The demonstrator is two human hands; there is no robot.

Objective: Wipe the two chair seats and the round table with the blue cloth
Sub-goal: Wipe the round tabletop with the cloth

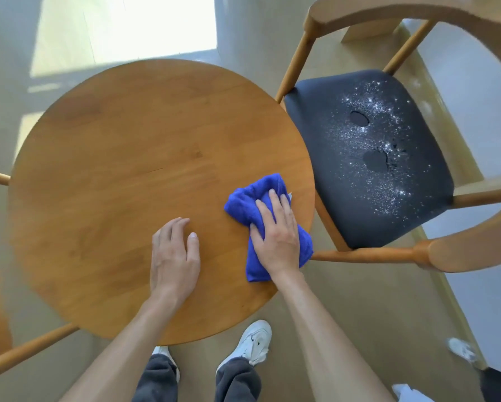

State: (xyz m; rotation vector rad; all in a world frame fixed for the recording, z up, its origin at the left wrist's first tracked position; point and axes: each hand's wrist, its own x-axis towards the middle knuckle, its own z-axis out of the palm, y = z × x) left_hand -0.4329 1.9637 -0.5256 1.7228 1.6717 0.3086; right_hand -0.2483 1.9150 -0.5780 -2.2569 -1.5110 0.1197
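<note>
- Pressing the blue cloth [245,204] flat under the right hand [275,236], fingers straight, near the round bench's [113,146] right edge.
- Resting the left hand [175,256] open, holding nothing.
- Showing white specks on the dark chair seat [324,140].

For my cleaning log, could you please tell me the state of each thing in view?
Blue cloth: bunched, on table, under right hand.
Round table: bare.
Chair seat: speckled white, unwiped.
Left hand: flat on table.
</note>
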